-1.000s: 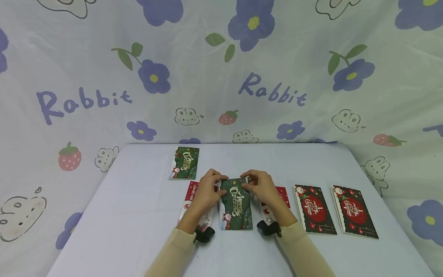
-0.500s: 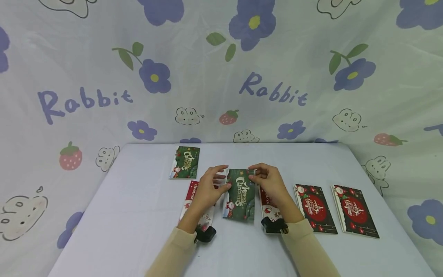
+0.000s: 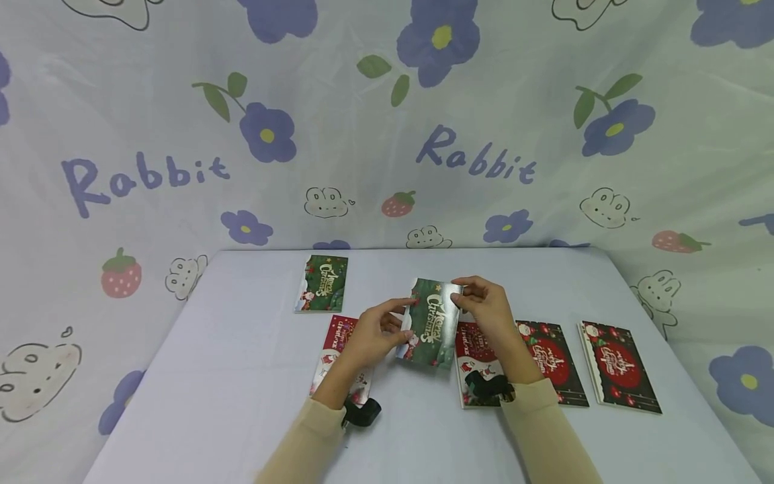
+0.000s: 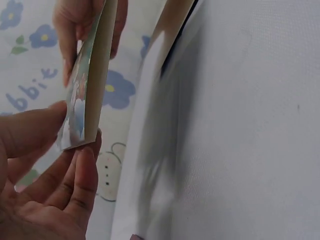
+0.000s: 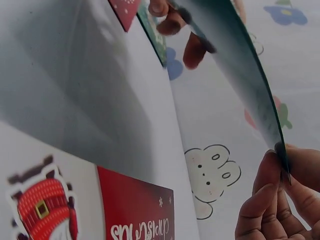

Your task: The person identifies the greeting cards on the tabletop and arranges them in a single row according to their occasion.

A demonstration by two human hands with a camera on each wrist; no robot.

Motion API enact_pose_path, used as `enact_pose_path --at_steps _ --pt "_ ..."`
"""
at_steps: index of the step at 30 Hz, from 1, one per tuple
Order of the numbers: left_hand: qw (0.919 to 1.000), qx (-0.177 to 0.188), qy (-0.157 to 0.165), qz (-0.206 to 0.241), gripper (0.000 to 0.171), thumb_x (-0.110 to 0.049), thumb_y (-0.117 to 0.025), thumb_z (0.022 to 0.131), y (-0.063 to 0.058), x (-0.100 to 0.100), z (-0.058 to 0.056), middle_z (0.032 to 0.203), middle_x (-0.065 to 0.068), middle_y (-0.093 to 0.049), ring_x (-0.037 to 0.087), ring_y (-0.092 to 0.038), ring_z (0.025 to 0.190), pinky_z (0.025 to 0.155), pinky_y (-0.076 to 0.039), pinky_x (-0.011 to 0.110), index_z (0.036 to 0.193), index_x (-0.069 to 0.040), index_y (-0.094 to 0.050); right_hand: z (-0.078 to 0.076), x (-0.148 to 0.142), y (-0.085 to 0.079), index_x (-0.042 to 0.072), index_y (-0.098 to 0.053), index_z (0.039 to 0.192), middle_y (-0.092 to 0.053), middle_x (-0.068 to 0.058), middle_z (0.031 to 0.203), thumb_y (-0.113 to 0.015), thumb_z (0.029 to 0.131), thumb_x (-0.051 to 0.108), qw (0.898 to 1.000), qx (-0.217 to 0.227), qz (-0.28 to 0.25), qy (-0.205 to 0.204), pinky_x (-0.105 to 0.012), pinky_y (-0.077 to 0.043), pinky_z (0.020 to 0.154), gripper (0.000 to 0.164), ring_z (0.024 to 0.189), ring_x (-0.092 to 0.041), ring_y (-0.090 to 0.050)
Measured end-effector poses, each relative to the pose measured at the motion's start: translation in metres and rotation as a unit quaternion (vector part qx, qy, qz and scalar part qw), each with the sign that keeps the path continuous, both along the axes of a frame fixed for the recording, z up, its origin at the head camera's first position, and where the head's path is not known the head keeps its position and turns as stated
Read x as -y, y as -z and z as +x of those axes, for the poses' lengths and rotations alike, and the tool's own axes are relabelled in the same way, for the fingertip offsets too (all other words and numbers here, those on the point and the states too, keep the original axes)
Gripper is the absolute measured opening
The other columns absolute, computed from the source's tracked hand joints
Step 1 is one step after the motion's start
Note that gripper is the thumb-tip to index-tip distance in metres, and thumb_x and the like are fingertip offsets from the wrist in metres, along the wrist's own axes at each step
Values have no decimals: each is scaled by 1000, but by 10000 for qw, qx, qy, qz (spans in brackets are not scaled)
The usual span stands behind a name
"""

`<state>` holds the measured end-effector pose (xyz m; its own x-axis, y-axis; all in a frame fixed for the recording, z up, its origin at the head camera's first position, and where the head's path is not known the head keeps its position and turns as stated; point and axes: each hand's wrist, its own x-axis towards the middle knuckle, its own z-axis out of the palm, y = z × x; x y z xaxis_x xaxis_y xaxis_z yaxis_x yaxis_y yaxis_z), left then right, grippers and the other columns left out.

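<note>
A green "Merry Christmas" card (image 3: 428, 329) is held tilted above the white table between both hands. My left hand (image 3: 371, 336) pinches its lower left edge, thumb on the printed face and fingers behind, as the left wrist view shows on the card (image 4: 90, 100). At the upper right corner my right hand (image 3: 490, 312) pinches it between thumb and fingers; the right wrist view catches the card's plain back (image 5: 245, 75). Below the left forearm lies a red and white Christmas card (image 3: 332, 346), partly covered. Another red and white card (image 3: 474, 349) sits partly hidden beneath the right wrist.
A second green card (image 3: 323, 286) lies at the back left of the table (image 3: 230, 376). Two dark cards with red circles, one (image 3: 559, 366) partly behind the right forearm and one (image 3: 619, 366) farther right, lie side by side. A patterned curtain (image 3: 338, 101) stands behind the table.
The green card has been raised off the table and moved up and to the right, tilting. Both hands went with it, and the left hand's grip shifted down its left edge.
</note>
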<state>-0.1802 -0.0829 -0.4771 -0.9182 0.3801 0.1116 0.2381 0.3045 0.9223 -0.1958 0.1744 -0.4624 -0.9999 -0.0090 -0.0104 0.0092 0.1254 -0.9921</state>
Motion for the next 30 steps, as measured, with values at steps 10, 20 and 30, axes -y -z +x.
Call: enact_pose_path --at_steps 10,20,30 --pt "9999 50 62 84 56 3 -79 90 -1 1 0 118 10 -65 16 -63 80 68 -51 27 142 -14 -67 0 1 0 -6 -64 134 -59 -7 99 -72 99 5 9998 88 -168 4 -30 -52 75 38 79 -15 -59" --pt "9963 327 -320 728 54 10 -77 89 -5 6 -1 119 13 -64 18 -62 86 72 -55 22 139 -8 -68 0 4 1 7 -47 155 -69 -6 102 -69 101 6 9988 -55 -342 -334 -30 -52 77 58 83 -13 -66" --pt "9921 240 -657 1039 54 11 -75 91 -10 19 -7 122 19 -61 20 -59 86 70 -52 20 141 -3 -65 2 18 2 12 -52 152 -62 -22 120 -75 97 5 9948 -245 -295 -942 -41 -57 84 60 92 -18 -68"
